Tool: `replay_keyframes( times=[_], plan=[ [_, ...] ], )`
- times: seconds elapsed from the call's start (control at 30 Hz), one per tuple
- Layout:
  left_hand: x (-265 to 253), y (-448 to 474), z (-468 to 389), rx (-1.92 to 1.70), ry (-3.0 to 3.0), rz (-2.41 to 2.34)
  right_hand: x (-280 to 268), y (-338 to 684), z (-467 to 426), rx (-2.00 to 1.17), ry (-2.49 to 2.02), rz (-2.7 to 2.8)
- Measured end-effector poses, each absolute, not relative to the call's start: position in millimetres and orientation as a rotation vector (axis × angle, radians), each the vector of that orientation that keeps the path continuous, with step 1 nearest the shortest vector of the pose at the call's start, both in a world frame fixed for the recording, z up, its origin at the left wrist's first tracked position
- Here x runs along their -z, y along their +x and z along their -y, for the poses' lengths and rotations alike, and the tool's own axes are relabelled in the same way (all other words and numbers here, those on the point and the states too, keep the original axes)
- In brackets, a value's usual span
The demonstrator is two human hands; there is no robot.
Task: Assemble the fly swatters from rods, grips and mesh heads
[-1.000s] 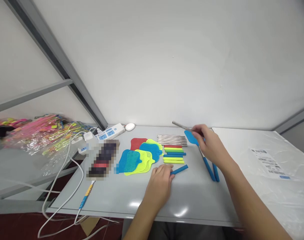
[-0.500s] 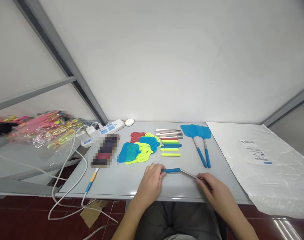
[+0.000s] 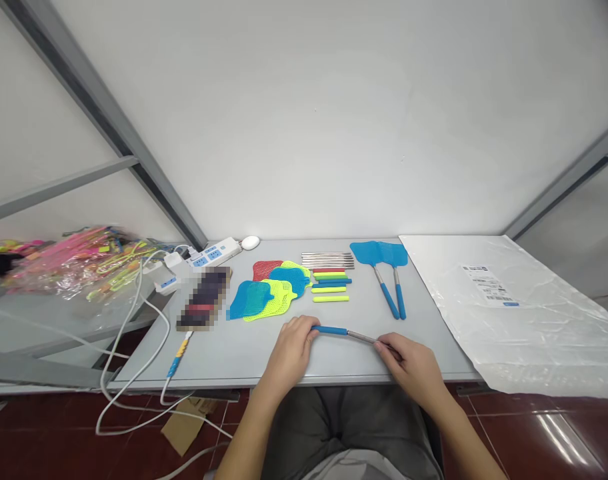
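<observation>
Near the front edge of the table [image 3: 244, 360], the left hand [image 3: 290, 344] grips a blue foam handle sleeve [image 3: 330, 331] while the right hand [image 3: 413, 360] pinches a metal rod [image 3: 364, 337], the 2 held end to end in line, which suits sliding one into the other. Behind lie the sorted parts: mesh swatter heads [image 3: 271, 291], spare sleeves [image 3: 330, 285], rods [image 3: 328, 259] and 2 blue fly swatters [image 3: 384, 267].

A blue handle sleeve [image 3: 330, 330] sits on one end of a thin silver metal rod [image 3: 363, 337], and the two make one straight line lying low over the near part of the gray table. The sleeve is the left end, and its tip is pinched in the fingers of the left hand [image 3: 290, 347]. The shiny rod sticks out of the sleeve to the right and slopes a little nearer, and its right end is held by the right hand [image 3: 409, 363].
</observation>
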State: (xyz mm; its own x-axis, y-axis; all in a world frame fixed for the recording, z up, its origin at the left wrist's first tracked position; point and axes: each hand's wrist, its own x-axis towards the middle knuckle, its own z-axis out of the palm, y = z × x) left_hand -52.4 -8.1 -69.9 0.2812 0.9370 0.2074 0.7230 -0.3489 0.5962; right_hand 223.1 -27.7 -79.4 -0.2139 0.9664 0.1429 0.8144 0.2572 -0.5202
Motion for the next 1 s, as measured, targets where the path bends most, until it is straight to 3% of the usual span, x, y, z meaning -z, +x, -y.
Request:
replay_keyframes(
  times=[0.73,1.0],
  plan=[
    [57,-47,8,-0.712,2.122,-1.512,68,216,2,-0.429,-1.438,2.304],
    [56,-42,12,-0.871,1.997,-1.663,69,196,-21,-0.403,-1.297,2.418]
  ],
)
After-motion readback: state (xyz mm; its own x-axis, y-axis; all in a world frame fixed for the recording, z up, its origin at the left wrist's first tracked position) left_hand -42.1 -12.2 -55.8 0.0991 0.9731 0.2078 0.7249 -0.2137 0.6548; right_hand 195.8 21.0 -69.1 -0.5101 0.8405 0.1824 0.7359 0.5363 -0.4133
